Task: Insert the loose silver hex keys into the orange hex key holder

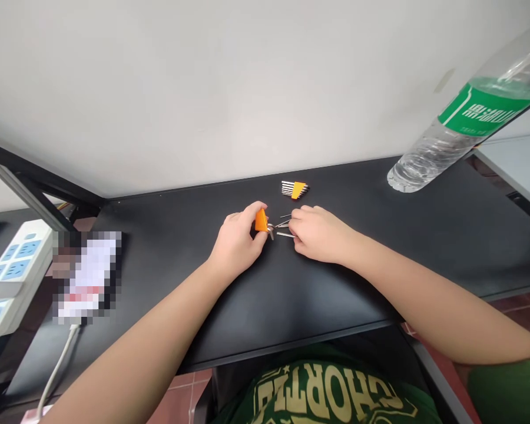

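Black bench [168,235], smooth top, rear edge along a pale wall. On it: small orange holder [298,190] of metal hex keys lying near the rear edge; clear bottle [461,121], green label, rear right; pixelated flat item [90,274] at left, white cable [62,362] running from its near end.

Tabletop [256,306], plain black. At its middle: holder [260,220], orange; loose keys [285,235], silvery. Toward its rear edge: key set [296,189], orange clip [298,189], silvery shafts [287,188]. On its right: clear bottle [437,153], green label [481,109] with white lettering. Behind it: wall [247,88], pale grey. Before it: shirt [327,394], dark green with cream lettering.
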A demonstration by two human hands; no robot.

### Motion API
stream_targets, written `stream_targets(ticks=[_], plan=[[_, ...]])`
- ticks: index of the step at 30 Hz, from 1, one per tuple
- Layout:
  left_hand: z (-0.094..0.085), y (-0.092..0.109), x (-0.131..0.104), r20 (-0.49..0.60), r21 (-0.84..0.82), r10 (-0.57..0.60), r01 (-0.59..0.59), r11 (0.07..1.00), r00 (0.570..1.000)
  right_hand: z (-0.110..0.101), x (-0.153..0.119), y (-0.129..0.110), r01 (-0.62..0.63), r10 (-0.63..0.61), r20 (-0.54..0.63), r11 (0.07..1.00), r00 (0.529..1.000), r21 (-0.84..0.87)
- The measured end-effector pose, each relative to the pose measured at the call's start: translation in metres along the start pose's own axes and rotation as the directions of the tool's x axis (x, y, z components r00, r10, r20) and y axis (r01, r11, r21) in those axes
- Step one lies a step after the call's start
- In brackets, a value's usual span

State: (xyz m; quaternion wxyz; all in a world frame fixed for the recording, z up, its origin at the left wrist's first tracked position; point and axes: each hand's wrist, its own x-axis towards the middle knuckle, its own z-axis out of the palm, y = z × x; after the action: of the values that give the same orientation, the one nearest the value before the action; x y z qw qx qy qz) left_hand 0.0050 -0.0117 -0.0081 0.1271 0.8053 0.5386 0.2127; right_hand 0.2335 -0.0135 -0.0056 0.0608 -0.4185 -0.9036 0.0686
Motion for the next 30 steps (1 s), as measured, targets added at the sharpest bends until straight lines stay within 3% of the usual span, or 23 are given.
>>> stream_targets(ticks=[4, 7, 10, 19, 30], plan=[[-0.0007, 0.0005, 0.0004, 0.000, 0.013, -0.010, 0.010, 1.000, 1.000, -0.0041, -0.0014, -0.0055, -0.090, 0.087, 0.033, 0.989, 0.996, 0.120], [-0.0008, 0.0006, 0.0000, -0.008, 0.020, -0.019, 0.019, 1.000, 1.000, -0.0060, -0.0027, -0.0014, -0.116, 0.140, -0.065, 0.952, 0.988, 0.282], [-0.0004, 0.0009, -0.0009, -0.007, 0.043, -0.020, 0.020, 0.999, 1.000, -0.0041, -0.0037, 0.0026, -0.029, 0.100, -0.177, 0.931, 0.979, 0.363], [0.0000, 0.0027, -0.0027, 0.006, 0.058, 0.007, -0.007, 0.998, 1.000, 0.0003, -0.0058, 0.0034, 0.134, 0.004, -0.315, 0.900, 0.949, 0.415], [-0.0008, 0.0022, -0.0028, 0.035, 0.043, 0.007, -0.009, 0.999, 0.999, -0.0074, -0.0071, 0.0034, 0.108, 0.014, -0.299, 0.916, 0.954, 0.387]])
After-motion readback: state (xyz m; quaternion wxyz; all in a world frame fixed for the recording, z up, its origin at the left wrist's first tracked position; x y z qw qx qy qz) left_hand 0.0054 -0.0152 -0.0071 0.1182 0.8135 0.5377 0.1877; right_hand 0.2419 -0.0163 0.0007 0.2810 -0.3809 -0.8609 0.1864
